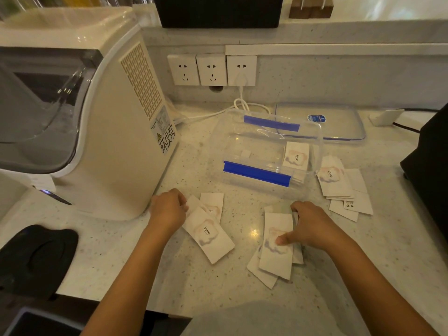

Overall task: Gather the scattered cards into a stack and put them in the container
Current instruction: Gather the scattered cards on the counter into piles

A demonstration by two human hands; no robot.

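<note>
My left hand [168,209] is curled nearly closed, fingertips pinching the far end of a small pile of cards [209,229]; three are visible there, long axis running diagonally away from me toward the left. My right hand [309,225] is half open, thumb pressed flat on the top card of a second pile [276,248], fingers hooked over its far edge; about four cards, long axis roughly front to back. A third pile [339,185] lies beyond my right fingers. The clear container [264,151], beyond both hands, holds one card [296,156].
</note>
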